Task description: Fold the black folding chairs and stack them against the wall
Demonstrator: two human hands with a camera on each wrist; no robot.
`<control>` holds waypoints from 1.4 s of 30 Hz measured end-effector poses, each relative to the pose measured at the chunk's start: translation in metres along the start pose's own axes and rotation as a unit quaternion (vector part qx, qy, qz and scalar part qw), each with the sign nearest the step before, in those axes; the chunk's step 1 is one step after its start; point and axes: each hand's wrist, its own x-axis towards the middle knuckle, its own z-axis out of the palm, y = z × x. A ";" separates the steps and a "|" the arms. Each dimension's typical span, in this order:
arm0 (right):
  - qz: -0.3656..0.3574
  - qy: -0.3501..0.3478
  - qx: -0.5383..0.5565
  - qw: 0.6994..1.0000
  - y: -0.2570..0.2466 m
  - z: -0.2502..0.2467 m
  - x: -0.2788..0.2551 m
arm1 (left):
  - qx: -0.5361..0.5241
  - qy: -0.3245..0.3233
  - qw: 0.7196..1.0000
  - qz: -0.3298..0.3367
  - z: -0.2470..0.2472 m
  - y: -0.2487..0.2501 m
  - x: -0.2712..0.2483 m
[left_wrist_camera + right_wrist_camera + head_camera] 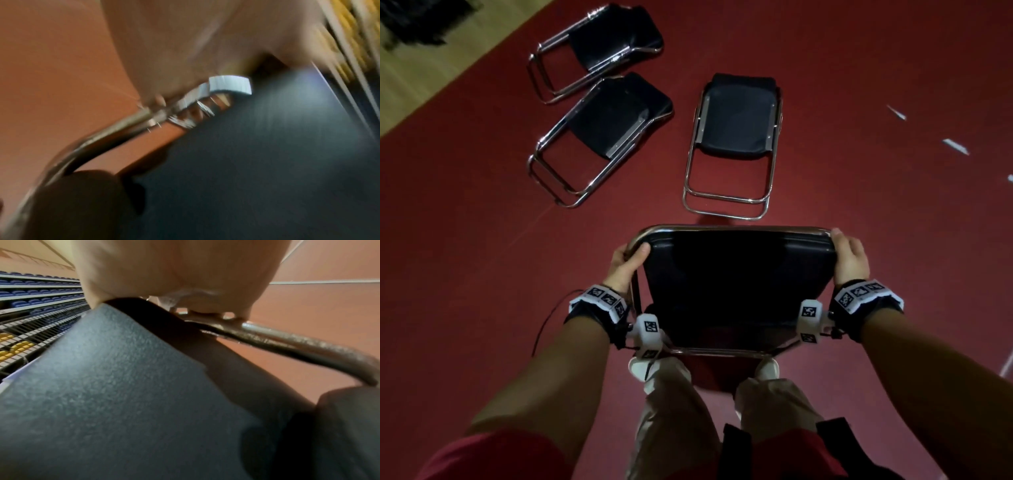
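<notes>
1. Chair (736, 284), folded, stood before the person; left hand (625, 265) and right hand (850, 258) gripped its top corners. Three chairs (734, 137) lay on the floor (859, 85).
2. Left wrist: blurred; frame (115, 128) visible.
3. Right wrist: fingers clasped the frame (287, 340). Carrying step; next needs a lift wallward.

Both arms stretched forward and down. Left hand (627, 263) curled around left top corner of chair (736, 284), thumb on top. Right hand (850, 257) clasps right corner.
</notes>
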 end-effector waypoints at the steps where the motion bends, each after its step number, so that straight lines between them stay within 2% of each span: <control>1: -0.006 0.002 -0.014 1.000 -0.005 0.012 -0.007 | 0.018 0.006 1.000 0.008 -0.012 -0.001 0.004; 6: -0.033 0.066 -0.082 0.994 -0.035 0.089 -0.054 | 0.030 0.039 0.998 0.044 -0.082 -0.001 0.021; 11: -0.072 0.077 -0.119 0.987 -0.064 0.180 -0.105 | -0.058 0.066 0.996 0.009 -0.188 -0.018 0.041; 16: -0.136 0.054 -0.113 0.983 -0.101 0.281 -0.161 | -0.140 0.125 0.982 0.018 -0.303 -0.019 0.049; 21: -0.209 -0.028 -0.074 0.975 -0.146 0.391 -0.224 | -0.197 0.206 0.956 0.067 -0.422 -0.009 0.032; 25: -0.261 -0.136 -0.051 0.954 -0.184 0.483 -0.274 | -0.284 0.273 0.911 0.119 -0.502 -0.004 -0.010; 31: -0.318 -0.285 -0.052 0.903 -0.237 0.617 -0.338 | -0.349 0.375 0.839 0.183 -0.585 0.017 -0.050; 36: -0.343 -0.378 -0.061 0.858 -0.282 0.742 -0.391 | -0.349 0.472 0.786 0.193 -0.655 0.046 -0.046; 40: -0.352 -0.447 -0.108 0.815 -0.311 0.834 -0.439 | -0.367 0.542 0.730 0.198 -0.703 0.060 -0.041; 42: -0.353 -0.467 -0.119 0.802 -0.318 0.873 -0.462 | -0.368 0.557 0.718 0.198 -0.727 0.059 -0.034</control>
